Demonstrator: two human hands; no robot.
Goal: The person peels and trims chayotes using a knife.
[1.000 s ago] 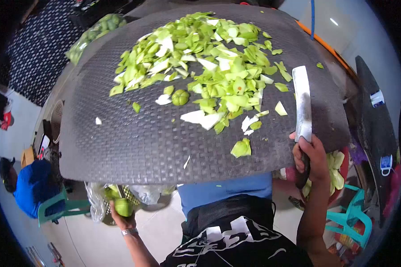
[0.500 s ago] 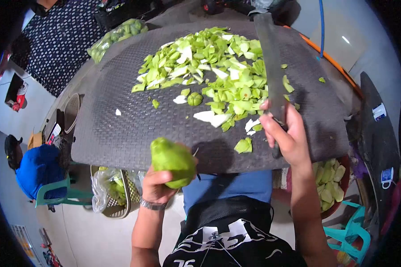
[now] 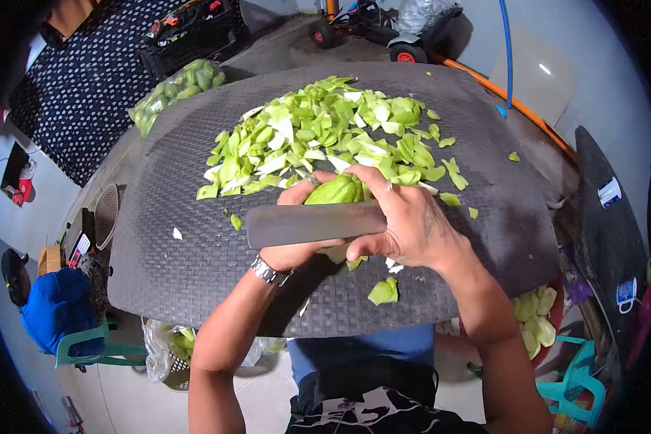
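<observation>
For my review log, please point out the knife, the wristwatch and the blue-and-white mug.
Knife [image 3: 304,224]: head view, on the flat of the blade.
Wristwatch [image 3: 270,273]: head view, on the metal band.
Mug [image 3: 626,291]: head view, on its side, left of the handle.

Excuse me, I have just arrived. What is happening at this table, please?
A person holds a green chayote in the left hand and a wide-bladed knife in the right hand, the blade crossing in front of the chayote. Beyond the hands, a heap of green and whitish peelings spreads over the dark woven tabletop. Pale green pieces lie low at the right, beside the table.
</observation>
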